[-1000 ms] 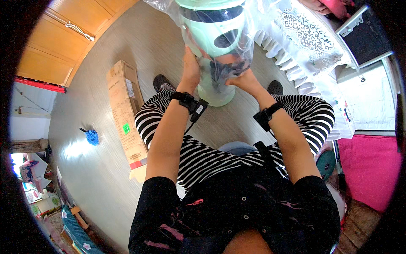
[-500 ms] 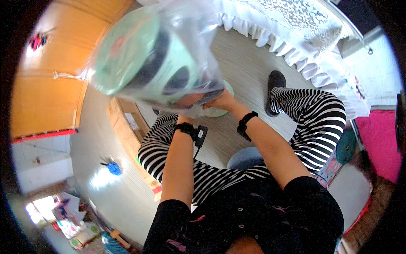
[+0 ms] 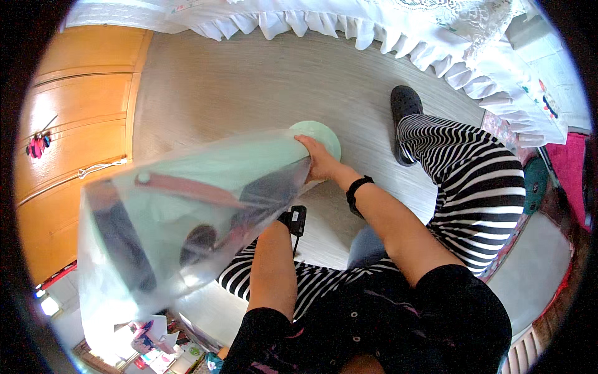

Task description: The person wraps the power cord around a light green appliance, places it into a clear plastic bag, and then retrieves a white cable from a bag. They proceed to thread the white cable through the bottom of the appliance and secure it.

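Fan (image 3: 205, 187), pale green, wrapped in clear plastic bag (image 3: 124, 274), lies tilted toward 8 o'clock. Right hand (image 3: 321, 161) grasps its stem near round base (image 3: 324, 134). Left hand is hidden behind the bag; grip cannot be determined.

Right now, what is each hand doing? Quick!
Left hand: hidden behind the plastic bag, cannot tell.
Right hand: closed on the green fan inside the bag.
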`<state>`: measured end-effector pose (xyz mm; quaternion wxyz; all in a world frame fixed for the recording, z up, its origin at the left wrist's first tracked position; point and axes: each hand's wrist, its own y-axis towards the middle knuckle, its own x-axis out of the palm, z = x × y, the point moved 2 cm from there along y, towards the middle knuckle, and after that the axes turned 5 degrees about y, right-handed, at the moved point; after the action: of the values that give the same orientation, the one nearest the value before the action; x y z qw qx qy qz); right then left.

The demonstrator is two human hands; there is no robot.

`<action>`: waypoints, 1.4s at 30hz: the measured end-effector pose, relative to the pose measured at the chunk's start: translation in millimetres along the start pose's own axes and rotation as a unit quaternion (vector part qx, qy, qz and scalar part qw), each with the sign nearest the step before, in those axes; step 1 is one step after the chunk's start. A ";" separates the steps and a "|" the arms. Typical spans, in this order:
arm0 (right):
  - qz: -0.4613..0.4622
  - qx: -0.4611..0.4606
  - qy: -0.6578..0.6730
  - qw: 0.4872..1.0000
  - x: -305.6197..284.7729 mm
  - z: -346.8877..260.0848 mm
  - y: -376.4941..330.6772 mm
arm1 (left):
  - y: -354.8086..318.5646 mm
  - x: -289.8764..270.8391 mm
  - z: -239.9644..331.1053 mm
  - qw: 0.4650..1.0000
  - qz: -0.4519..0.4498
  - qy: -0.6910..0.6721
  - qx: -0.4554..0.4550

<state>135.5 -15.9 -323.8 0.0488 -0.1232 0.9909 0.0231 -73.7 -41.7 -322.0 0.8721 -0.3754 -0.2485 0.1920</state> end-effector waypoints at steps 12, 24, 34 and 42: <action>-0.025 0.075 -0.021 0.997 14.4 48.1 -10.0 | 19.5 0.8 -9.4 1.000 0.003 0.016 0.018; 0.079 0.161 -0.158 0.971 -51.4 -80.3 -0.9 | 1.2 -34.8 37.9 0.989 0.047 0.036 0.133; -0.006 0.022 -0.093 0.995 -95.8 -247.0 -14.8 | -204.8 36.6 153.7 0.937 -0.060 0.196 0.283; -0.106 -0.050 -0.155 0.981 -96.4 -311.3 -41.8 | -286.5 103.7 180.3 0.882 -0.142 0.364 0.264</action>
<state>210.4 -51.1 -5.8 0.1974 -0.2250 0.9503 0.0855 -52.1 -71.4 30.2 0.9857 -0.1358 0.0962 -0.0256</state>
